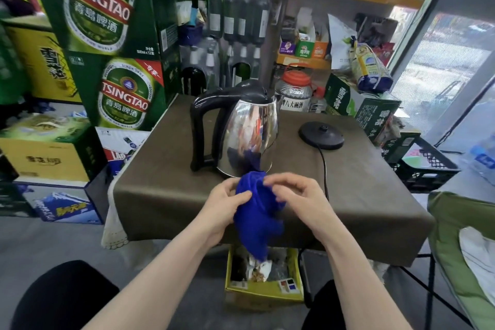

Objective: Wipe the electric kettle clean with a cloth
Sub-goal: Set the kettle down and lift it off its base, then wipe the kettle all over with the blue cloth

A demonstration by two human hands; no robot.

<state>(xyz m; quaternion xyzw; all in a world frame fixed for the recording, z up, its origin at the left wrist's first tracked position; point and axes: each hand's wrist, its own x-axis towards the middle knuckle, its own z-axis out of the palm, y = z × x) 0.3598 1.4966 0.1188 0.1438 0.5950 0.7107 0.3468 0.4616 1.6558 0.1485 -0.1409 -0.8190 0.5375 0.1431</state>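
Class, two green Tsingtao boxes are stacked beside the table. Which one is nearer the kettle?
The lower box, whose logo is level with the kettle. The upper box is stacked on it, higher than the kettle's lid.

Bare tablecloth (160, 169) lies open left of the kettle (249, 128), while the base (321, 135) and its cord (324, 166) occupy the right side.

Kettle (241, 136) upright on the table (160, 169), its base (321, 134) to its right, cloth (257, 211) just before it.
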